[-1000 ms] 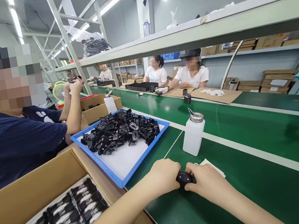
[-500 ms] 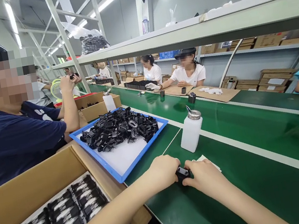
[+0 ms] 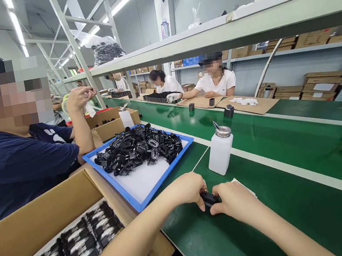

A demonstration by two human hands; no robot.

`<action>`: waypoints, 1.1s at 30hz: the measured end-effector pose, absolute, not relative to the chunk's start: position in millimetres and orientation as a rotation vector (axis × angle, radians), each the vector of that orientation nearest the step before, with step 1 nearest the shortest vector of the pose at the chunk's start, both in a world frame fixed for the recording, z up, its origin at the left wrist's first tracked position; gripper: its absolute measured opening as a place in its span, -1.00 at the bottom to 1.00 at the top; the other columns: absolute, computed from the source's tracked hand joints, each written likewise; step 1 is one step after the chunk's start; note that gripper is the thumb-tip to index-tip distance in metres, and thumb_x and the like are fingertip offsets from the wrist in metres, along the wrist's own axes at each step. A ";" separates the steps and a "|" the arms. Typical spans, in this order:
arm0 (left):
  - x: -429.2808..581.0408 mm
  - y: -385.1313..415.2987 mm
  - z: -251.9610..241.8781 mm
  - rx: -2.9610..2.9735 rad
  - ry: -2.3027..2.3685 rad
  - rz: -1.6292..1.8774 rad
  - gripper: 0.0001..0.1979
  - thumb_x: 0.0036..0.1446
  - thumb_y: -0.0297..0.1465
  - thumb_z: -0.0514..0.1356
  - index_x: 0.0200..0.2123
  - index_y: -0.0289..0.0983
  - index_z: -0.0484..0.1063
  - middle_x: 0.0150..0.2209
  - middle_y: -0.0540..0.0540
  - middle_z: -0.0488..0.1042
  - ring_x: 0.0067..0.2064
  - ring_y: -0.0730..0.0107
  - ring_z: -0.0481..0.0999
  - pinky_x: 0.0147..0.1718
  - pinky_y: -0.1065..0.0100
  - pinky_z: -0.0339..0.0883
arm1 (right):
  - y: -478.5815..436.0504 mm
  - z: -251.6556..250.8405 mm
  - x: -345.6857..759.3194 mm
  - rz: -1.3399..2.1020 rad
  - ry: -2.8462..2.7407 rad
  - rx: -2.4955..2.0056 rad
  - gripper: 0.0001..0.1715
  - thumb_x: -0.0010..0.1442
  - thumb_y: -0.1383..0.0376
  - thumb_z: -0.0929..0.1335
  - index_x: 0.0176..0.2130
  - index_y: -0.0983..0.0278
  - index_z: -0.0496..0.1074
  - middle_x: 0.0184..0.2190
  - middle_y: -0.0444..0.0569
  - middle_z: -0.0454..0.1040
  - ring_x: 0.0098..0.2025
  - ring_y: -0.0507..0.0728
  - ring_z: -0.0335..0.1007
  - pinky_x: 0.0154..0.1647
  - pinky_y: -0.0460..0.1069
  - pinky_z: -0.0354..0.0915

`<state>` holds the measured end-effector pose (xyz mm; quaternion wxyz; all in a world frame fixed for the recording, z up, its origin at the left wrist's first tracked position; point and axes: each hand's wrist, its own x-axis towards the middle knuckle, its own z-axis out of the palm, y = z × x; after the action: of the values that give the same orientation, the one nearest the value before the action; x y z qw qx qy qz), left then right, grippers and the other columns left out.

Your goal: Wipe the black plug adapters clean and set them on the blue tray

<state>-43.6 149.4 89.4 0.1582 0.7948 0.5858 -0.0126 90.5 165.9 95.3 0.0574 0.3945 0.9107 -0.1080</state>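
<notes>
My left hand (image 3: 185,189) and my right hand (image 3: 233,201) meet over the green conveyor belt (image 3: 242,234), pinching a small black plug adapter (image 3: 209,199) between their fingers. Most of the adapter is hidden by my fingers. Just beyond my hands stands a white plastic dispenser bottle (image 3: 220,151) with a metal lid. A corner of white paper (image 3: 247,188) lies under my right hand. To the left, a blue-rimmed tray (image 3: 137,198) holds a heap of black plug adapters (image 3: 138,149).
My left forearm passes over an open cardboard box (image 3: 40,213) holding rows of black adapters in a white insert. A co-worker in a navy shirt (image 3: 16,173) sits at the left. Several other workers sit across the belt, with shelves of cartons behind them.
The view has tilted and shifted slightly. My hands have turned the black adapter a little, and the co-worker at the left has raised a hand holding something white.
</notes>
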 end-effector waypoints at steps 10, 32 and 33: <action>-11.5 120.7 98.4 2.227 1.986 -0.247 -0.91 -0.15 -0.46 0.09 -0.49 -0.34 0.36 -0.49 -0.13 0.39 -0.47 0.25 0.38 -0.55 0.37 0.22 | 160.2 94.7 86.5 -0.168 2.724 1.093 -0.86 -0.10 0.35 0.27 -0.44 0.35 0.36 -0.46 0.01 0.42 -0.39 0.16 0.32 -0.25 0.06 0.04; -35.5 139.4 87.0 2.129 1.823 -0.029 -0.70 -0.32 -0.23 0.23 -0.48 -0.32 0.42 -0.57 -0.07 0.39 -0.51 0.34 0.36 -0.63 0.47 0.09 | 183.7 89.5 89.0 -0.393 2.770 1.020 -0.85 -0.22 0.25 0.34 -0.56 0.28 0.34 -0.61 -0.14 0.36 -0.56 0.03 0.25 -0.68 -0.14 -0.08; -38.4 137.9 81.7 2.087 1.831 0.072 -0.69 -0.32 -0.23 0.23 -0.45 -0.30 0.42 -0.54 -0.05 0.41 -0.49 0.36 0.36 -0.61 0.48 0.09 | 184.8 88.7 89.0 -0.391 2.777 1.013 -0.83 -0.22 0.23 0.34 -0.55 0.28 0.34 -0.61 -0.14 0.37 -0.56 0.02 0.25 -0.69 -0.15 -0.08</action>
<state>-38.4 137.9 81.7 0.1810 0.7391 0.6484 0.0254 89.0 184.8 88.7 0.0800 0.3387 0.9283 -0.1307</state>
